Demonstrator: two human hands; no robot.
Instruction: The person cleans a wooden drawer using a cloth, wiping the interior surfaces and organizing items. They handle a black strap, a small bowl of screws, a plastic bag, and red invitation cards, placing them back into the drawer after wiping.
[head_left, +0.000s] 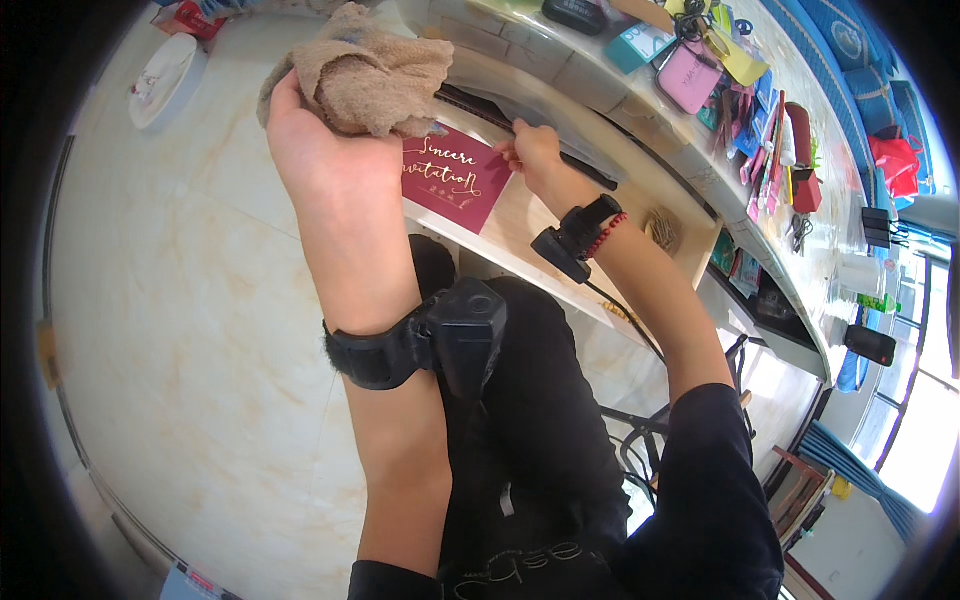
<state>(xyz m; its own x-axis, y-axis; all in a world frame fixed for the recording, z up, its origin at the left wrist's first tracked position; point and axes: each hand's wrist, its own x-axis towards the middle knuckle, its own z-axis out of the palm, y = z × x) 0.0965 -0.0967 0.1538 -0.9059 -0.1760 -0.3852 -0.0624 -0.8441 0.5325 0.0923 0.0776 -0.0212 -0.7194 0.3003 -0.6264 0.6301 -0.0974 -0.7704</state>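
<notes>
My left hand (330, 150), palm up, holds a crumpled brown cloth (375, 82) above the left part of an open wooden drawer (555, 259). A dark red invitation card (457, 191) with gold lettering lies at a slant in the drawer, partly hidden by the cloth and my left wrist. My right hand (529, 154) reaches into the drawer, its bent fingers closed on the card's upper right corner. Just behind these fingers runs a long black object (589, 171) beside clear plastic. Each wrist wears a black strapped device.
Above the drawer, the tabletop (817, 247) bears a pink case (688, 77), a teal box (639, 46), pens, cables and other small items. A round container (661, 231) is at the drawer's right end. A white oval basin (166, 81) stands on the floor at the left.
</notes>
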